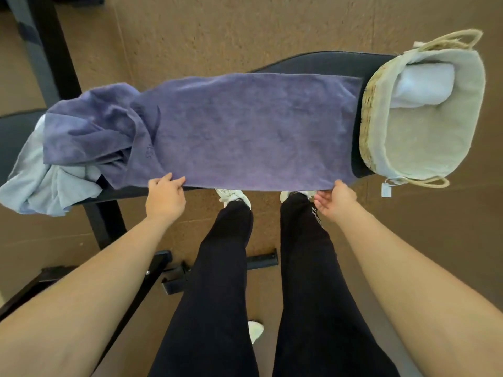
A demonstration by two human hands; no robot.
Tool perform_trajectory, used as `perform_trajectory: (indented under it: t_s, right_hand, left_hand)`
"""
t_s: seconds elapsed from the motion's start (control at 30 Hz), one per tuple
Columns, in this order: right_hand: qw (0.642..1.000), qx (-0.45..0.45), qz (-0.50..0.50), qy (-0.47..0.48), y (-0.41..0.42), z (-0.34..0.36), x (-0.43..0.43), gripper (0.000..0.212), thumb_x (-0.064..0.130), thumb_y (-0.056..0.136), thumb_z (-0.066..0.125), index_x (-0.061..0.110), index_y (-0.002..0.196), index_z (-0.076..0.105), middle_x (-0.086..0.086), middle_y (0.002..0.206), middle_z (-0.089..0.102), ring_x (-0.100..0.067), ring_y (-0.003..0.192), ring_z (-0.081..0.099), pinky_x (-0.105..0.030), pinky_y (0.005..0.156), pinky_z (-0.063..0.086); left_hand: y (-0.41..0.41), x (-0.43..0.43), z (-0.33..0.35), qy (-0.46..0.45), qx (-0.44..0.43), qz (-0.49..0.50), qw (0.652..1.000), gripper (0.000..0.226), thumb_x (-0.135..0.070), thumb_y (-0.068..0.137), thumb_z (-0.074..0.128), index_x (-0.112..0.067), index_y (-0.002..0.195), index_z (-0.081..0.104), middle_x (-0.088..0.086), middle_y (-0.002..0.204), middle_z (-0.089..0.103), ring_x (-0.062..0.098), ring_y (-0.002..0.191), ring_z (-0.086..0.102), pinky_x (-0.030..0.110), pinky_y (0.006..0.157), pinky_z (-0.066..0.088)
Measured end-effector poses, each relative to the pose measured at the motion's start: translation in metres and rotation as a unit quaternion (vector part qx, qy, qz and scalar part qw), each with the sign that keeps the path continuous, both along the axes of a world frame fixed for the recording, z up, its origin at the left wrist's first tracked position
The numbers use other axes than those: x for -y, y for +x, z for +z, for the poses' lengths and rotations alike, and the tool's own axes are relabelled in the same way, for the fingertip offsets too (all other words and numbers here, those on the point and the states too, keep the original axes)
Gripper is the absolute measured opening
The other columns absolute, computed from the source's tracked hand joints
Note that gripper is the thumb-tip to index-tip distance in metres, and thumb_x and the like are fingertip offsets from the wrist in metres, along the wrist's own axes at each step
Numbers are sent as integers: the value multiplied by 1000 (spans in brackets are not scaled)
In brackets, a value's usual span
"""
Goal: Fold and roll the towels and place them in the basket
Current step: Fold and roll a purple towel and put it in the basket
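Purple towel [245, 126] — fingers [174, 182] of the left hand [166, 197] pinch its near edge at 7 o'clock; the right hand [336, 201] curls loosely at 5, grip unclear. It lies flat, unrolled; one white roll [424, 83] sits in the basket [381, 148] at 2 — crumpled towels [54, 164] wait at 9.

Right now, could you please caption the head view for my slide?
Left hand and right hand hold the purple towel by its edge; basket holds a rolled white towel.
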State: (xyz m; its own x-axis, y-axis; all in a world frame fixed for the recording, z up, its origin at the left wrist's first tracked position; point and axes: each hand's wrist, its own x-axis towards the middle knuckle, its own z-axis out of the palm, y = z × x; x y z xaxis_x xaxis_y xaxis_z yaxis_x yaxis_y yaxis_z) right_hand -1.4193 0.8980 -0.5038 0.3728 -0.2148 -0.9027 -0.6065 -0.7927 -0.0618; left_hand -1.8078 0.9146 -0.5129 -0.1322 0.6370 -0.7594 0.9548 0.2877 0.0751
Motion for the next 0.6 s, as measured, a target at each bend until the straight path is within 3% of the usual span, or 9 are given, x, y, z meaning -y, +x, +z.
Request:
perform_trajectory:
  t_s: [0.07,0.13,0.23,0.3,0.37,0.43,0.5,0.6]
  right_hand:
    - [999,-3,-8,-41,4,-4,8,49,40,106,38,7,139,50,-18,117,67,-33,97,68,-42,88,55]
    - [996,63,26,-64,1,-10,12,45,37,100,46,9,134,54,-16,114,66,-33,88,68,-43,86,58]
    - [942,187,278,-29,-26,-7,2,29,29,90,51,12,109,65,-8,105,68,-28,88,65,-37,81,54]
    - [896,143,415,70,-61,-1,-16,17,22,93,54,13,100,66,-3,97,65,-23,88,59,-30,77,44]
    - [828,72,535,153,-94,-3,-34,18,23,96,58,15,110,67,-1,106,63,-18,94,58,-29,81,43]
    - [732,51,649,200,-119,-10,-53,32,26,98,59,18,129,61,-3,124,57,-18,108,55,-31,90,45]
    - [650,48,726,220,-139,-18,-71,46,28,99,58,22,144,50,-1,144,46,-25,128,43,-35,94,43]
    - [543,62,815,192,-161,-31,-98,62,30,99,57,29,156,32,1,162,24,-32,138,26,-42,94,44]
  left_hand:
    - [2,0,-2,-40,7,31,999,42,-28,104,52,-22,145,58,9,160,38,37,139,42,49,110,41]
    - [4,-2,2,-26,11,83,996,42,-30,99,58,-23,141,59,7,151,45,34,129,54,46,101,47]
    - [-1,-7,12,70,-10,175,982,33,-26,97,59,-22,129,63,9,134,54,33,116,60,41,89,47]
    - [-12,-11,15,128,-12,234,964,34,-24,95,61,-18,129,60,12,134,52,35,120,56,44,93,47]
    - [-27,-19,16,174,-35,279,944,43,-23,94,64,-14,134,54,15,140,46,37,128,49,48,97,46]
    - [-43,-24,14,180,-49,320,929,53,-25,93,67,-12,140,47,16,145,42,37,133,43,50,100,45]
    - [-57,-26,10,143,-14,371,917,63,-32,92,70,-15,145,41,11,146,46,35,135,43,52,106,42]
    - [-70,-22,3,64,21,398,915,69,-45,91,71,-22,147,38,5,145,52,35,138,39,57,114,31]
